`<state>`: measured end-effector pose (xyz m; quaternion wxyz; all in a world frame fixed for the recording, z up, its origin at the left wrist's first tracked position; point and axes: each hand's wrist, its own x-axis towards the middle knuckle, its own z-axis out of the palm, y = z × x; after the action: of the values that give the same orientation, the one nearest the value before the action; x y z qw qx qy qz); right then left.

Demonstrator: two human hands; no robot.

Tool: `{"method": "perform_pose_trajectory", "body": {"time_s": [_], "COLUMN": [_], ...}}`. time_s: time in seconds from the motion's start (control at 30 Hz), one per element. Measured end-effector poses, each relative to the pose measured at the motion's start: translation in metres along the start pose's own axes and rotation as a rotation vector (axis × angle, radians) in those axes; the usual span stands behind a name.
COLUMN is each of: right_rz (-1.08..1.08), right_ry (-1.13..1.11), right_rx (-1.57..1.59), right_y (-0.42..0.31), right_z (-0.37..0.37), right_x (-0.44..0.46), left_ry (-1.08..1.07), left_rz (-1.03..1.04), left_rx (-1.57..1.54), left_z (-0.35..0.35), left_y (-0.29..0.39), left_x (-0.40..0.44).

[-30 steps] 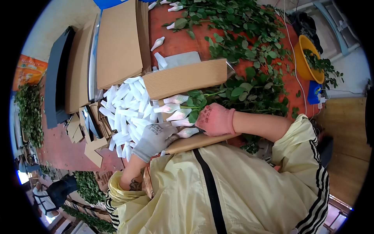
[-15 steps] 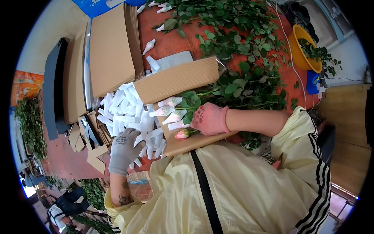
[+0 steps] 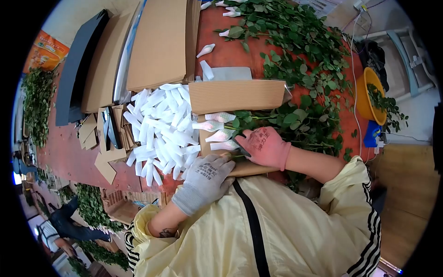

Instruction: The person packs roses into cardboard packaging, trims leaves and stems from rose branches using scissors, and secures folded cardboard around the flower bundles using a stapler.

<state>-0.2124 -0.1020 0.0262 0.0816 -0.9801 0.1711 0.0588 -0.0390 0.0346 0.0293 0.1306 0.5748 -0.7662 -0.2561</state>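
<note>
My left hand [image 3: 207, 177], in a grey glove, is closed at the near edge of the brown cardboard wrap [image 3: 254, 169]. Its fingers cover the spot where a bare pink rosebud showed before, and what they hold is hidden. Just to the right, my right hand [image 3: 264, 147] in a pink glove curls over the rose stems, its fingertips partly hidden by leaves. Several rose heads in white foam net sleeves [image 3: 221, 135] lie side by side on the wrap, left of that hand. Above them stands the wrap's folded corrugated flap [image 3: 237, 96].
Loose white foam sleeves [image 3: 161, 131] are heaped to the left, with scissors [image 3: 110, 127] on cardboard scraps beyond. Cardboard sheets [image 3: 159, 44] are stacked behind. Leafy rose stems [image 3: 300, 51] cover the far right of the red table [image 3: 74, 152]. A yellow basin [image 3: 369, 99] stands right.
My left hand has moved right from the foam sleeve heap to the rosebud, now covered. My right hand stays by the stems. The view has shifted, and the sleeve heap shows more fully.
</note>
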Motion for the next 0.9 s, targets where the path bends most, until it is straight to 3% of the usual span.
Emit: {"method": "perform_pose_trajectory", "body": {"time_s": [0.07,0.17,0.43,0.53,0.6,0.73,0.9], "right_rz": [-0.013,-0.009,-0.017,-0.04,-0.06,-0.103,-0.051], "right_ry": [-0.14,-0.181,-0.073,-0.01,0.031,0.012,-0.074], "right_rx": [-0.003,-0.039,0.022,0.064,0.072,0.085,0.067], "right_y": [-0.001,0.003,-0.003,0.001,0.004,0.002,0.0], "right_z": [0.005,0.008,0.018,0.024,0.025,0.026,0.019], "right_x": [0.002,0.009,0.012,0.011,0.009,0.009,0.01], "left_ry": [0.007,-0.021,-0.085,-0.049,0.161,0.179,0.248], "left_rz": [-0.005,-0.026,0.017,0.053,0.053,-0.099,-0.044], "left_rx": [-0.035,-0.068,-0.083,-0.122,-0.225,-0.058,0.101], "left_z": [0.0,-0.003,-0.004,-0.009,-0.014,-0.01,-0.007], "left_y": [0.001,0.003,-0.002,-0.009,-0.031,-0.055,-0.053], "left_x": [0.001,0.003,0.009,0.007,0.007,0.018,0.019]}}
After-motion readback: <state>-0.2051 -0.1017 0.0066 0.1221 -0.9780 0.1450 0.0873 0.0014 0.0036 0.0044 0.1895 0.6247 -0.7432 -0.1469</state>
